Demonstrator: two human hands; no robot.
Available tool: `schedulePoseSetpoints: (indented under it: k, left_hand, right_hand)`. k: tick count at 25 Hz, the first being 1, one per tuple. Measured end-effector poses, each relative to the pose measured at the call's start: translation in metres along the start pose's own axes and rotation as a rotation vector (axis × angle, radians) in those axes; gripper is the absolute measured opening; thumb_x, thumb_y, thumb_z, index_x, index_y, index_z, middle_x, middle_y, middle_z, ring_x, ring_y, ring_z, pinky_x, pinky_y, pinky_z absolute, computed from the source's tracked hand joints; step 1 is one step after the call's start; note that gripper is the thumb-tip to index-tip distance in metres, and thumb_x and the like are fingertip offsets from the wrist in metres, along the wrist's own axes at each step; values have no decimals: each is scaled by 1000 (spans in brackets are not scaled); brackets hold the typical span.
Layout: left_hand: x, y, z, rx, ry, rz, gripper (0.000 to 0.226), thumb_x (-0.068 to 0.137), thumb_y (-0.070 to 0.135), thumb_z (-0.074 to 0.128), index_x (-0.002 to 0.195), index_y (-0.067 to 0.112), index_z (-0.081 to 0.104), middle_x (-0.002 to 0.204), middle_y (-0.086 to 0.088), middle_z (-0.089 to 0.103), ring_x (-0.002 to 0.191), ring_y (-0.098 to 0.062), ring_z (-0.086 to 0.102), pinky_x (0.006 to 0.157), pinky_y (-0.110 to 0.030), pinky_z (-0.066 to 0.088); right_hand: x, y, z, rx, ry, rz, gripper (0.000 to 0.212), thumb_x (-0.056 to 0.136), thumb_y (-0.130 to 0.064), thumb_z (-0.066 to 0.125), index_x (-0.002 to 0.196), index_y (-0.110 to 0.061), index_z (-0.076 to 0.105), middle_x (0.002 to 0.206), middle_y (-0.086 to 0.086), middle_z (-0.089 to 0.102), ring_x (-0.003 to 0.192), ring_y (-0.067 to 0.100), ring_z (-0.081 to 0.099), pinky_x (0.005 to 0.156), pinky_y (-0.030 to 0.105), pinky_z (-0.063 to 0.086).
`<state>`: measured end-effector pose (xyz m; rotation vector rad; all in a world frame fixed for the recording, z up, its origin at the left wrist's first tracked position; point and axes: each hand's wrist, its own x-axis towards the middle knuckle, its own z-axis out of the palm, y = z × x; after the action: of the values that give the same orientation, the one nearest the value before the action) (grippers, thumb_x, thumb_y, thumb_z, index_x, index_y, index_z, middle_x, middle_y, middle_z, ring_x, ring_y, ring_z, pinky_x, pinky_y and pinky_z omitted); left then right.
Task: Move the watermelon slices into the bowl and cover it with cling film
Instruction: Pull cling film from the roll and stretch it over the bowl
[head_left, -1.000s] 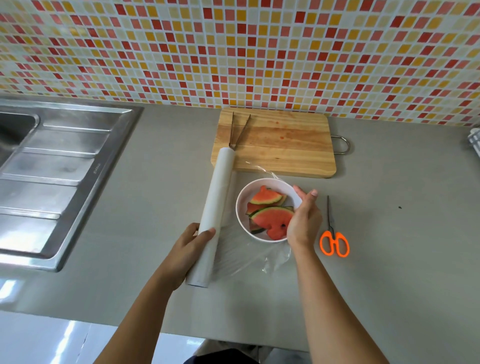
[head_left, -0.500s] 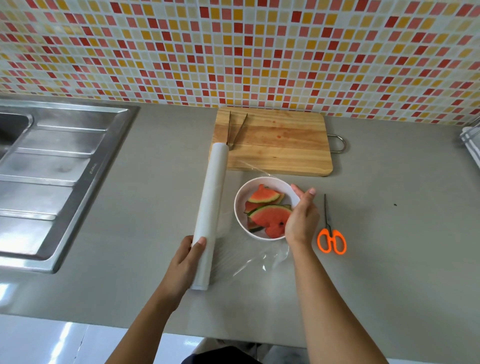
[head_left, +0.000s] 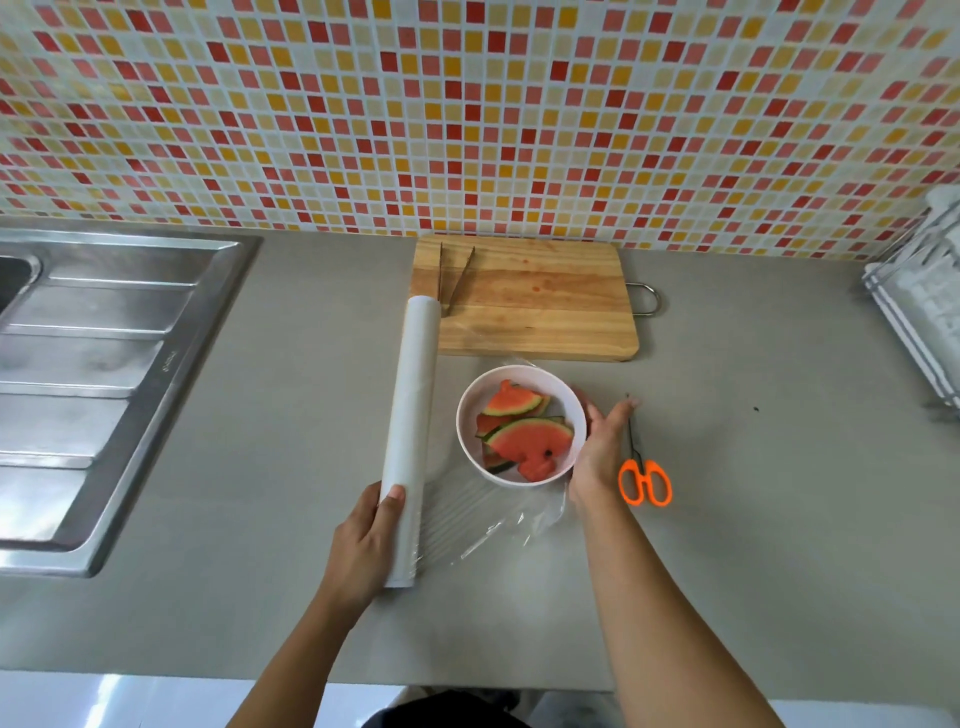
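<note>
Under my left hand (head_left: 363, 540), gripping its near end, the long white cling film roll (head_left: 410, 441) lies on the grey counter. My right hand (head_left: 597, 447) rests open against the right side of the round white bowl (head_left: 519, 423) holding red watermelon slices (head_left: 530, 439). Loose clear film (head_left: 498, 519) bunches near the bowl; I judge it may cling to itself, or the bowl may slide toward the orange-handled scissors (head_left: 644, 480).

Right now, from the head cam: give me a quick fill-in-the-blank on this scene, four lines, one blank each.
1. The watermelon slices lie in the white ____.
2. The left hand holds the cling film ____.
3. The tongs rest on the wooden ____.
4. The scissors have ____ handles.

Missing words: bowl; roll; cutting board; orange.
</note>
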<state>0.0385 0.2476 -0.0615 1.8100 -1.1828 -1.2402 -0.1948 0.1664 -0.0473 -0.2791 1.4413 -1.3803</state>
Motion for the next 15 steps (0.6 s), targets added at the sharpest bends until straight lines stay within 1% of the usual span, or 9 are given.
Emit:
schedulePoseSetpoints:
  k: [2,4,6,7,8,9,11,13,15]
  left_hand:
    - [1,-1,0,0,-10,10,39,80,62,37,88,30,59,84,6,62,76,-13,56,63,-29,42]
    - [2,-2,1,-2,-11,15,39,80,62,38,85,29,58,81,6,60,74,-13,54,63,-30,41]
    - [3,-1,0,1,-3,17,39,80,62,38,82,28,57,79,5,59,73,-15,53,62,-31,41]
    - [3,-1,0,5,-3,20,39,81,62,37,82,28,57,80,4,60,73,-15,53,62,-32,41]
    - [3,-1,0,8,-7,24,39,82,61,37,83,28,57,82,4,60,75,-16,54,63,-31,41]
    - [3,-2,0,13,-13,29,39,83,61,36,84,28,57,84,3,61,76,-16,54,63,-31,42]
    - [2,-3,1,28,-19,39,40,83,61,35,84,27,57,84,3,61,76,-16,54,62,-30,42]
    - [1,-2,2,32,-20,48,43,81,63,35,83,26,56,84,2,61,75,-15,54,62,-29,41]
    - [3,-2,4,23,-17,47,42,81,64,35,80,27,56,82,2,60,75,-14,54,63,-30,42]
  right_hand:
    - [1,-3,-5,29,60,10,78,89,-66,7,117,-19,62,118,9,65,111,25,59,101,39,42]
    - [1,-7,-12,-113,185,-160,66,97,-51,13,118,-12,63,125,10,62,121,22,52,107,32,33]
    - [-4,-12,-23,-349,333,-370,41,99,-28,33,111,-7,65,117,13,65,114,25,56,95,26,37]
    - [-7,-12,-31,-500,410,-426,30,96,-18,41,109,-6,65,113,15,65,108,29,58,88,28,39]
    - [-10,-12,-39,-655,471,-439,26,91,-10,46,109,-5,65,111,17,63,105,33,57,85,30,40]
    - [-14,-10,-47,-795,507,-417,28,87,-5,48,111,-4,63,112,20,59,105,36,54,86,32,40]
    - [-19,-5,-60,-996,522,-330,33,83,-4,51,116,-1,57,115,25,53,108,41,49,90,38,39]
    - [-20,1,-68,-1088,503,-274,32,87,-9,51,117,4,53,117,29,51,108,43,49,90,40,38]
    - [-19,3,-72,-1092,493,-259,31,90,-13,51,117,3,53,117,29,51,106,43,51,86,41,39]
